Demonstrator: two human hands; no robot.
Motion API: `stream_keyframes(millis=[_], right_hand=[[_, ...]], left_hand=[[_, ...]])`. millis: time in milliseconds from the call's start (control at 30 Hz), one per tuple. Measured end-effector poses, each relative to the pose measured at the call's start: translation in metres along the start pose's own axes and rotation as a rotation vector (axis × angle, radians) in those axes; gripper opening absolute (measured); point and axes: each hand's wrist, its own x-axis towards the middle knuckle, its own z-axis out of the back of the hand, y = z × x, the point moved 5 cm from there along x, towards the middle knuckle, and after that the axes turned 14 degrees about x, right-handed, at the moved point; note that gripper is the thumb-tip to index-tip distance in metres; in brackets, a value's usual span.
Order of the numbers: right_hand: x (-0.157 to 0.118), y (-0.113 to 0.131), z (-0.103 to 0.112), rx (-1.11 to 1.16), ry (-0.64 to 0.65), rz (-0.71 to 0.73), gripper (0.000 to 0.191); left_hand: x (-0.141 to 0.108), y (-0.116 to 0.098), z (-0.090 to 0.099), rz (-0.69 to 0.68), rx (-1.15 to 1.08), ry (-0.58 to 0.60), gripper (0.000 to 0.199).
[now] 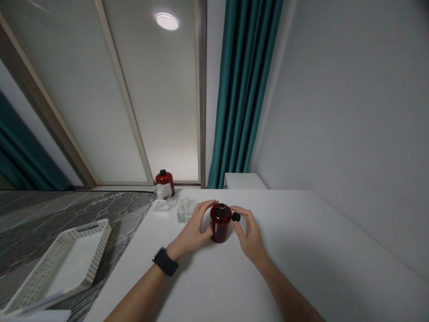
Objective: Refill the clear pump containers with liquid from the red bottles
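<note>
So the fingers first: the right hand has its thumb and forefinger pinched around a small round black cap, held just off the shoulder of the dark red translucent plastic bottle, level with its top. The other fingers of that hand are loosely curled behind, not touching the bottle as far as I can see. The bottle's mouth looks open, a little orange-ish ring on top, so my read is the cap belongs to it and is being kept close on purpose.

The left hand is cupped round the bottle's other side, fingers spread a bit and curved against the wall, thumb near the base. Looks like a steadying grip so the bottle stays upright on the white tabletop. There's a black wristwatch on that arm.

Working outward from the red bottle: just beside it, on the left-hand side, sits a small clear glass bottle, and a bit further back a clear flat tray thing. Behind that, near the window, stands a second dark red bottle with a white label and black cap, cap on. Well off to the left of it all, on the grey patterned surface, lies a white perforated plastic basket tray. Teal curtain hangs behind the table.
</note>
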Motion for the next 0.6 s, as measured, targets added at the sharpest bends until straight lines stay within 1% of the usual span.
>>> stream_keyframes(millis=[133, 233, 333, 433, 467, 533, 600], right_hand=[[0.000, 0.002, -0.004, 0.020, 0.049, -0.025, 0.022], [-0.001, 0.004, -0.007, 0.044, 0.086, -0.045, 0.023], [-0.001, 0.007, -0.010, 0.091, 0.119, -0.061, 0.024], [-0.001, 0.005, -0.013, 0.147, 0.143, -0.087, 0.022], [-0.002, 0.003, -0.014, 0.156, 0.129, -0.091, 0.021], [-0.002, -0.003, -0.012, 0.148, 0.059, -0.090, 0.019], [-0.003, -0.012, -0.007, 0.103, -0.030, -0.086, 0.018]], left_hand=[[-0.005, 0.001, 0.003, -0.007, 0.040, -0.037, 0.057], [-0.007, -0.001, 0.005, -0.025, 0.033, -0.031, 0.054], [-0.008, -0.003, 0.004, -0.022, -0.032, -0.001, 0.049], [-0.010, 0.000, 0.001, 0.005, -0.165, 0.024, 0.046], [-0.011, 0.001, -0.002, 0.017, -0.214, 0.038, 0.046], [-0.012, 0.003, -0.008, 0.037, -0.280, 0.062, 0.047], [-0.014, 0.005, -0.012, 0.047, -0.293, 0.043, 0.048]])
